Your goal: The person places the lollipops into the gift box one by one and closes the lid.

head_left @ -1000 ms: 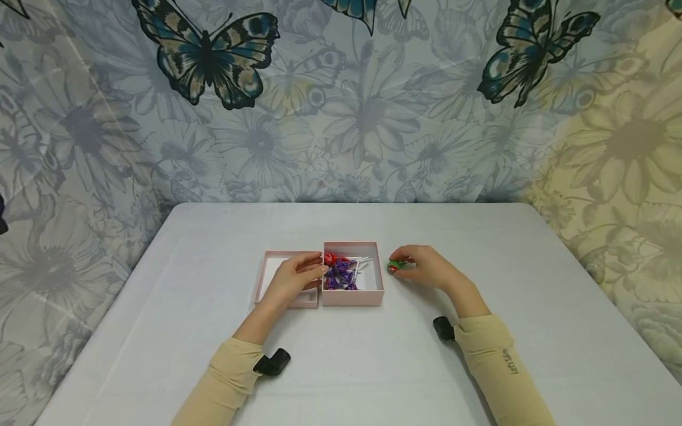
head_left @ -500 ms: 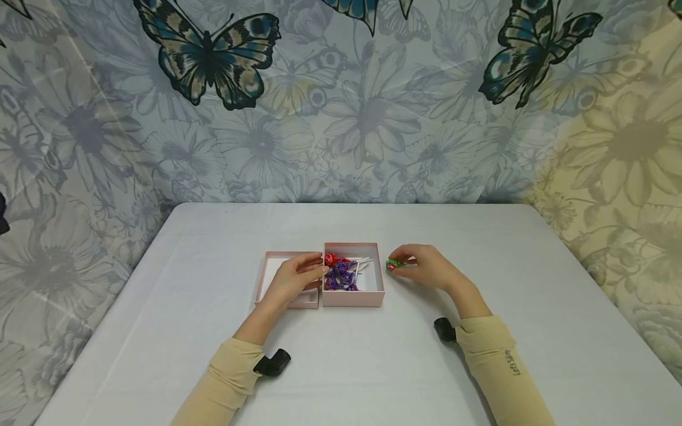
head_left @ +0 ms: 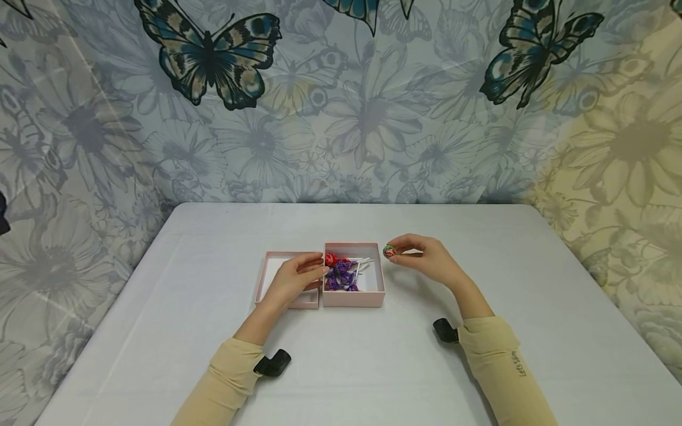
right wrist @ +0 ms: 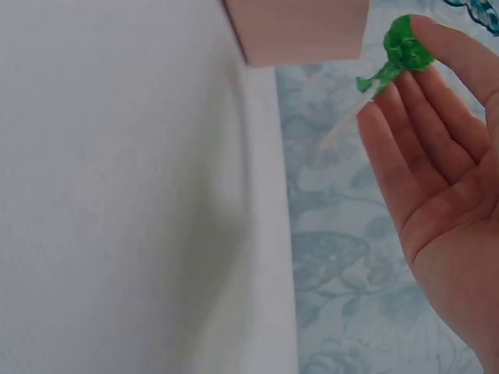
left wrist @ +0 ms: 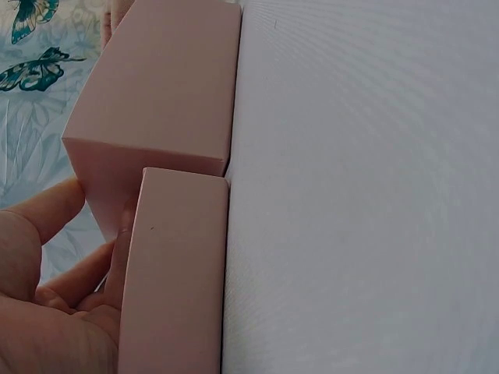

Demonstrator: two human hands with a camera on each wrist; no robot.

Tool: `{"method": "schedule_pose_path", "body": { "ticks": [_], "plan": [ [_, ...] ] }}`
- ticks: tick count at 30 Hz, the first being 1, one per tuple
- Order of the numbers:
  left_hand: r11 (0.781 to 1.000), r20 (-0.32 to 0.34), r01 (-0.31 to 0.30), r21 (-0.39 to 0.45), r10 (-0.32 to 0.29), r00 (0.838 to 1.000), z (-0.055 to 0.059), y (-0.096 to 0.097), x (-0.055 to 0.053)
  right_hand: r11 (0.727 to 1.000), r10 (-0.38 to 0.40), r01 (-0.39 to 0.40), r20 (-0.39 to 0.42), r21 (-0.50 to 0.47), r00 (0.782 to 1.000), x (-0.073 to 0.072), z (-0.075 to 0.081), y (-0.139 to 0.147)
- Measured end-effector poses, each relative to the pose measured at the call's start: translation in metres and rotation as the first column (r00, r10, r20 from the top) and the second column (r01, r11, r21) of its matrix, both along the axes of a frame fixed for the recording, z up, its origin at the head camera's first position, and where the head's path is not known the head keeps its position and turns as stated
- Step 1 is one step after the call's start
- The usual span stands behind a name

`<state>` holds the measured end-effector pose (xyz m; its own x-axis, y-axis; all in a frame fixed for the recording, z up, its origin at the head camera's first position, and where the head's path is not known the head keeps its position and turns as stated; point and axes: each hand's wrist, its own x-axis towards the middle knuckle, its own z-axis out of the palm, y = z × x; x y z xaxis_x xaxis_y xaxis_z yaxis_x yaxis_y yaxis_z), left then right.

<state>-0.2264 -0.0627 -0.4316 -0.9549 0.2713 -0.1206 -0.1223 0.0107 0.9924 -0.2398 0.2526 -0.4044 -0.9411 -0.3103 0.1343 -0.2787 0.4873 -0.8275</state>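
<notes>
In the head view my right hand pinches a lollipop by its wrapped head, held up just right of a pink box. The right wrist view shows its green wrapper and white stick, with the thumb and fingertips at the candy head. Several lollipops in purple and red wrappers lie inside the box, white sticks pointing right. My left hand reaches over the pink lid, its extended fingers resting against the box's left wall. In the left wrist view, the lid hides part of those fingers.
The box and lid stand side by side on a white-covered table. Behind the table's far edge hangs a floral cloth with butterflies. Each wrist carries a black camera.
My right hand has risen slightly with the lollipop and brought it up and a little left, closer to the box's right wall. The left hand and the box have stayed put.
</notes>
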Motion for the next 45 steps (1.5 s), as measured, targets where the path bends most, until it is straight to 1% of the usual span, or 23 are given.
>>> {"method": "schedule_pose_path", "body": {
  "ticks": [7,10,15,21,24,27,30,33,35,37,40,42,45],
  "plan": [
    [1.000,-0.009,0.000,-0.002,0.000,1.000,-0.001,-0.001,0.001,0.991,-0.037,0.048,0.089,-0.128,0.995,0.003,0.008,-0.007],
    [1.000,-0.011,0.000,-0.011,-0.001,1.000,-0.001,-0.001,0.001,0.979,-0.044,0.065,0.113,-0.194,0.993,0.005,0.011,-0.012],
    [1.000,-0.008,-0.005,-0.008,0.005,1.000,0.000,0.000,0.001,0.951,-0.030,0.073,0.144,-0.299,0.989,0.011,0.016,-0.022],
    [1.000,-0.007,-0.007,-0.002,0.007,1.000,0.001,-0.001,0.002,0.929,-0.004,0.065,0.166,-0.364,0.986,0.017,0.021,-0.039],
    [1.000,-0.007,-0.016,0.011,0.016,1.000,0.002,-0.001,0.002,0.931,0.008,0.056,0.173,-0.361,0.985,0.020,0.022,-0.048],
    [1.000,-0.015,-0.024,0.013,0.024,1.000,0.002,-0.001,0.002,0.950,0.022,0.032,0.171,-0.310,0.985,0.022,0.021,-0.057],
    [1.000,-0.020,-0.021,0.010,0.021,1.000,0.001,-0.001,0.002,0.976,0.027,0.009,0.164,-0.217,0.986,0.023,0.019,-0.064],
    [1.000,-0.026,-0.014,0.003,0.014,1.000,0.000,-0.001,0.001,0.993,0.043,-0.029,0.133,-0.110,0.990,0.021,0.017,-0.071],
    [1.000,-0.027,-0.018,0.003,0.018,0.999,0.000,-0.001,0.001,0.997,0.075,-0.072,0.090,-0.038,0.993,0.019,0.015,-0.075],
    [1.000,-0.027,-0.024,0.003,0.024,0.999,-0.001,-0.001,0.001,0.992,0.116,-0.117,0.037,0.035,0.993,0.015,0.014,-0.080],
    [1.000,-0.022,-0.028,0.011,0.028,0.999,0.000,-0.001,0.001,0.975,0.175,-0.169,-0.029,0.146,0.984,0.012,0.012,-0.087],
    [1.000,-0.023,-0.026,0.015,0.026,0.999,0.000,-0.001,0.001,0.959,0.205,-0.189,-0.054,0.210,0.977,0.011,0.012,-0.092],
    [1.000,-0.026,-0.020,0.016,0.020,0.999,0.000,-0.001,0.001,0.935,0.244,-0.216,-0.069,0.281,0.967,0.010,0.012,-0.099]
  ]
}}
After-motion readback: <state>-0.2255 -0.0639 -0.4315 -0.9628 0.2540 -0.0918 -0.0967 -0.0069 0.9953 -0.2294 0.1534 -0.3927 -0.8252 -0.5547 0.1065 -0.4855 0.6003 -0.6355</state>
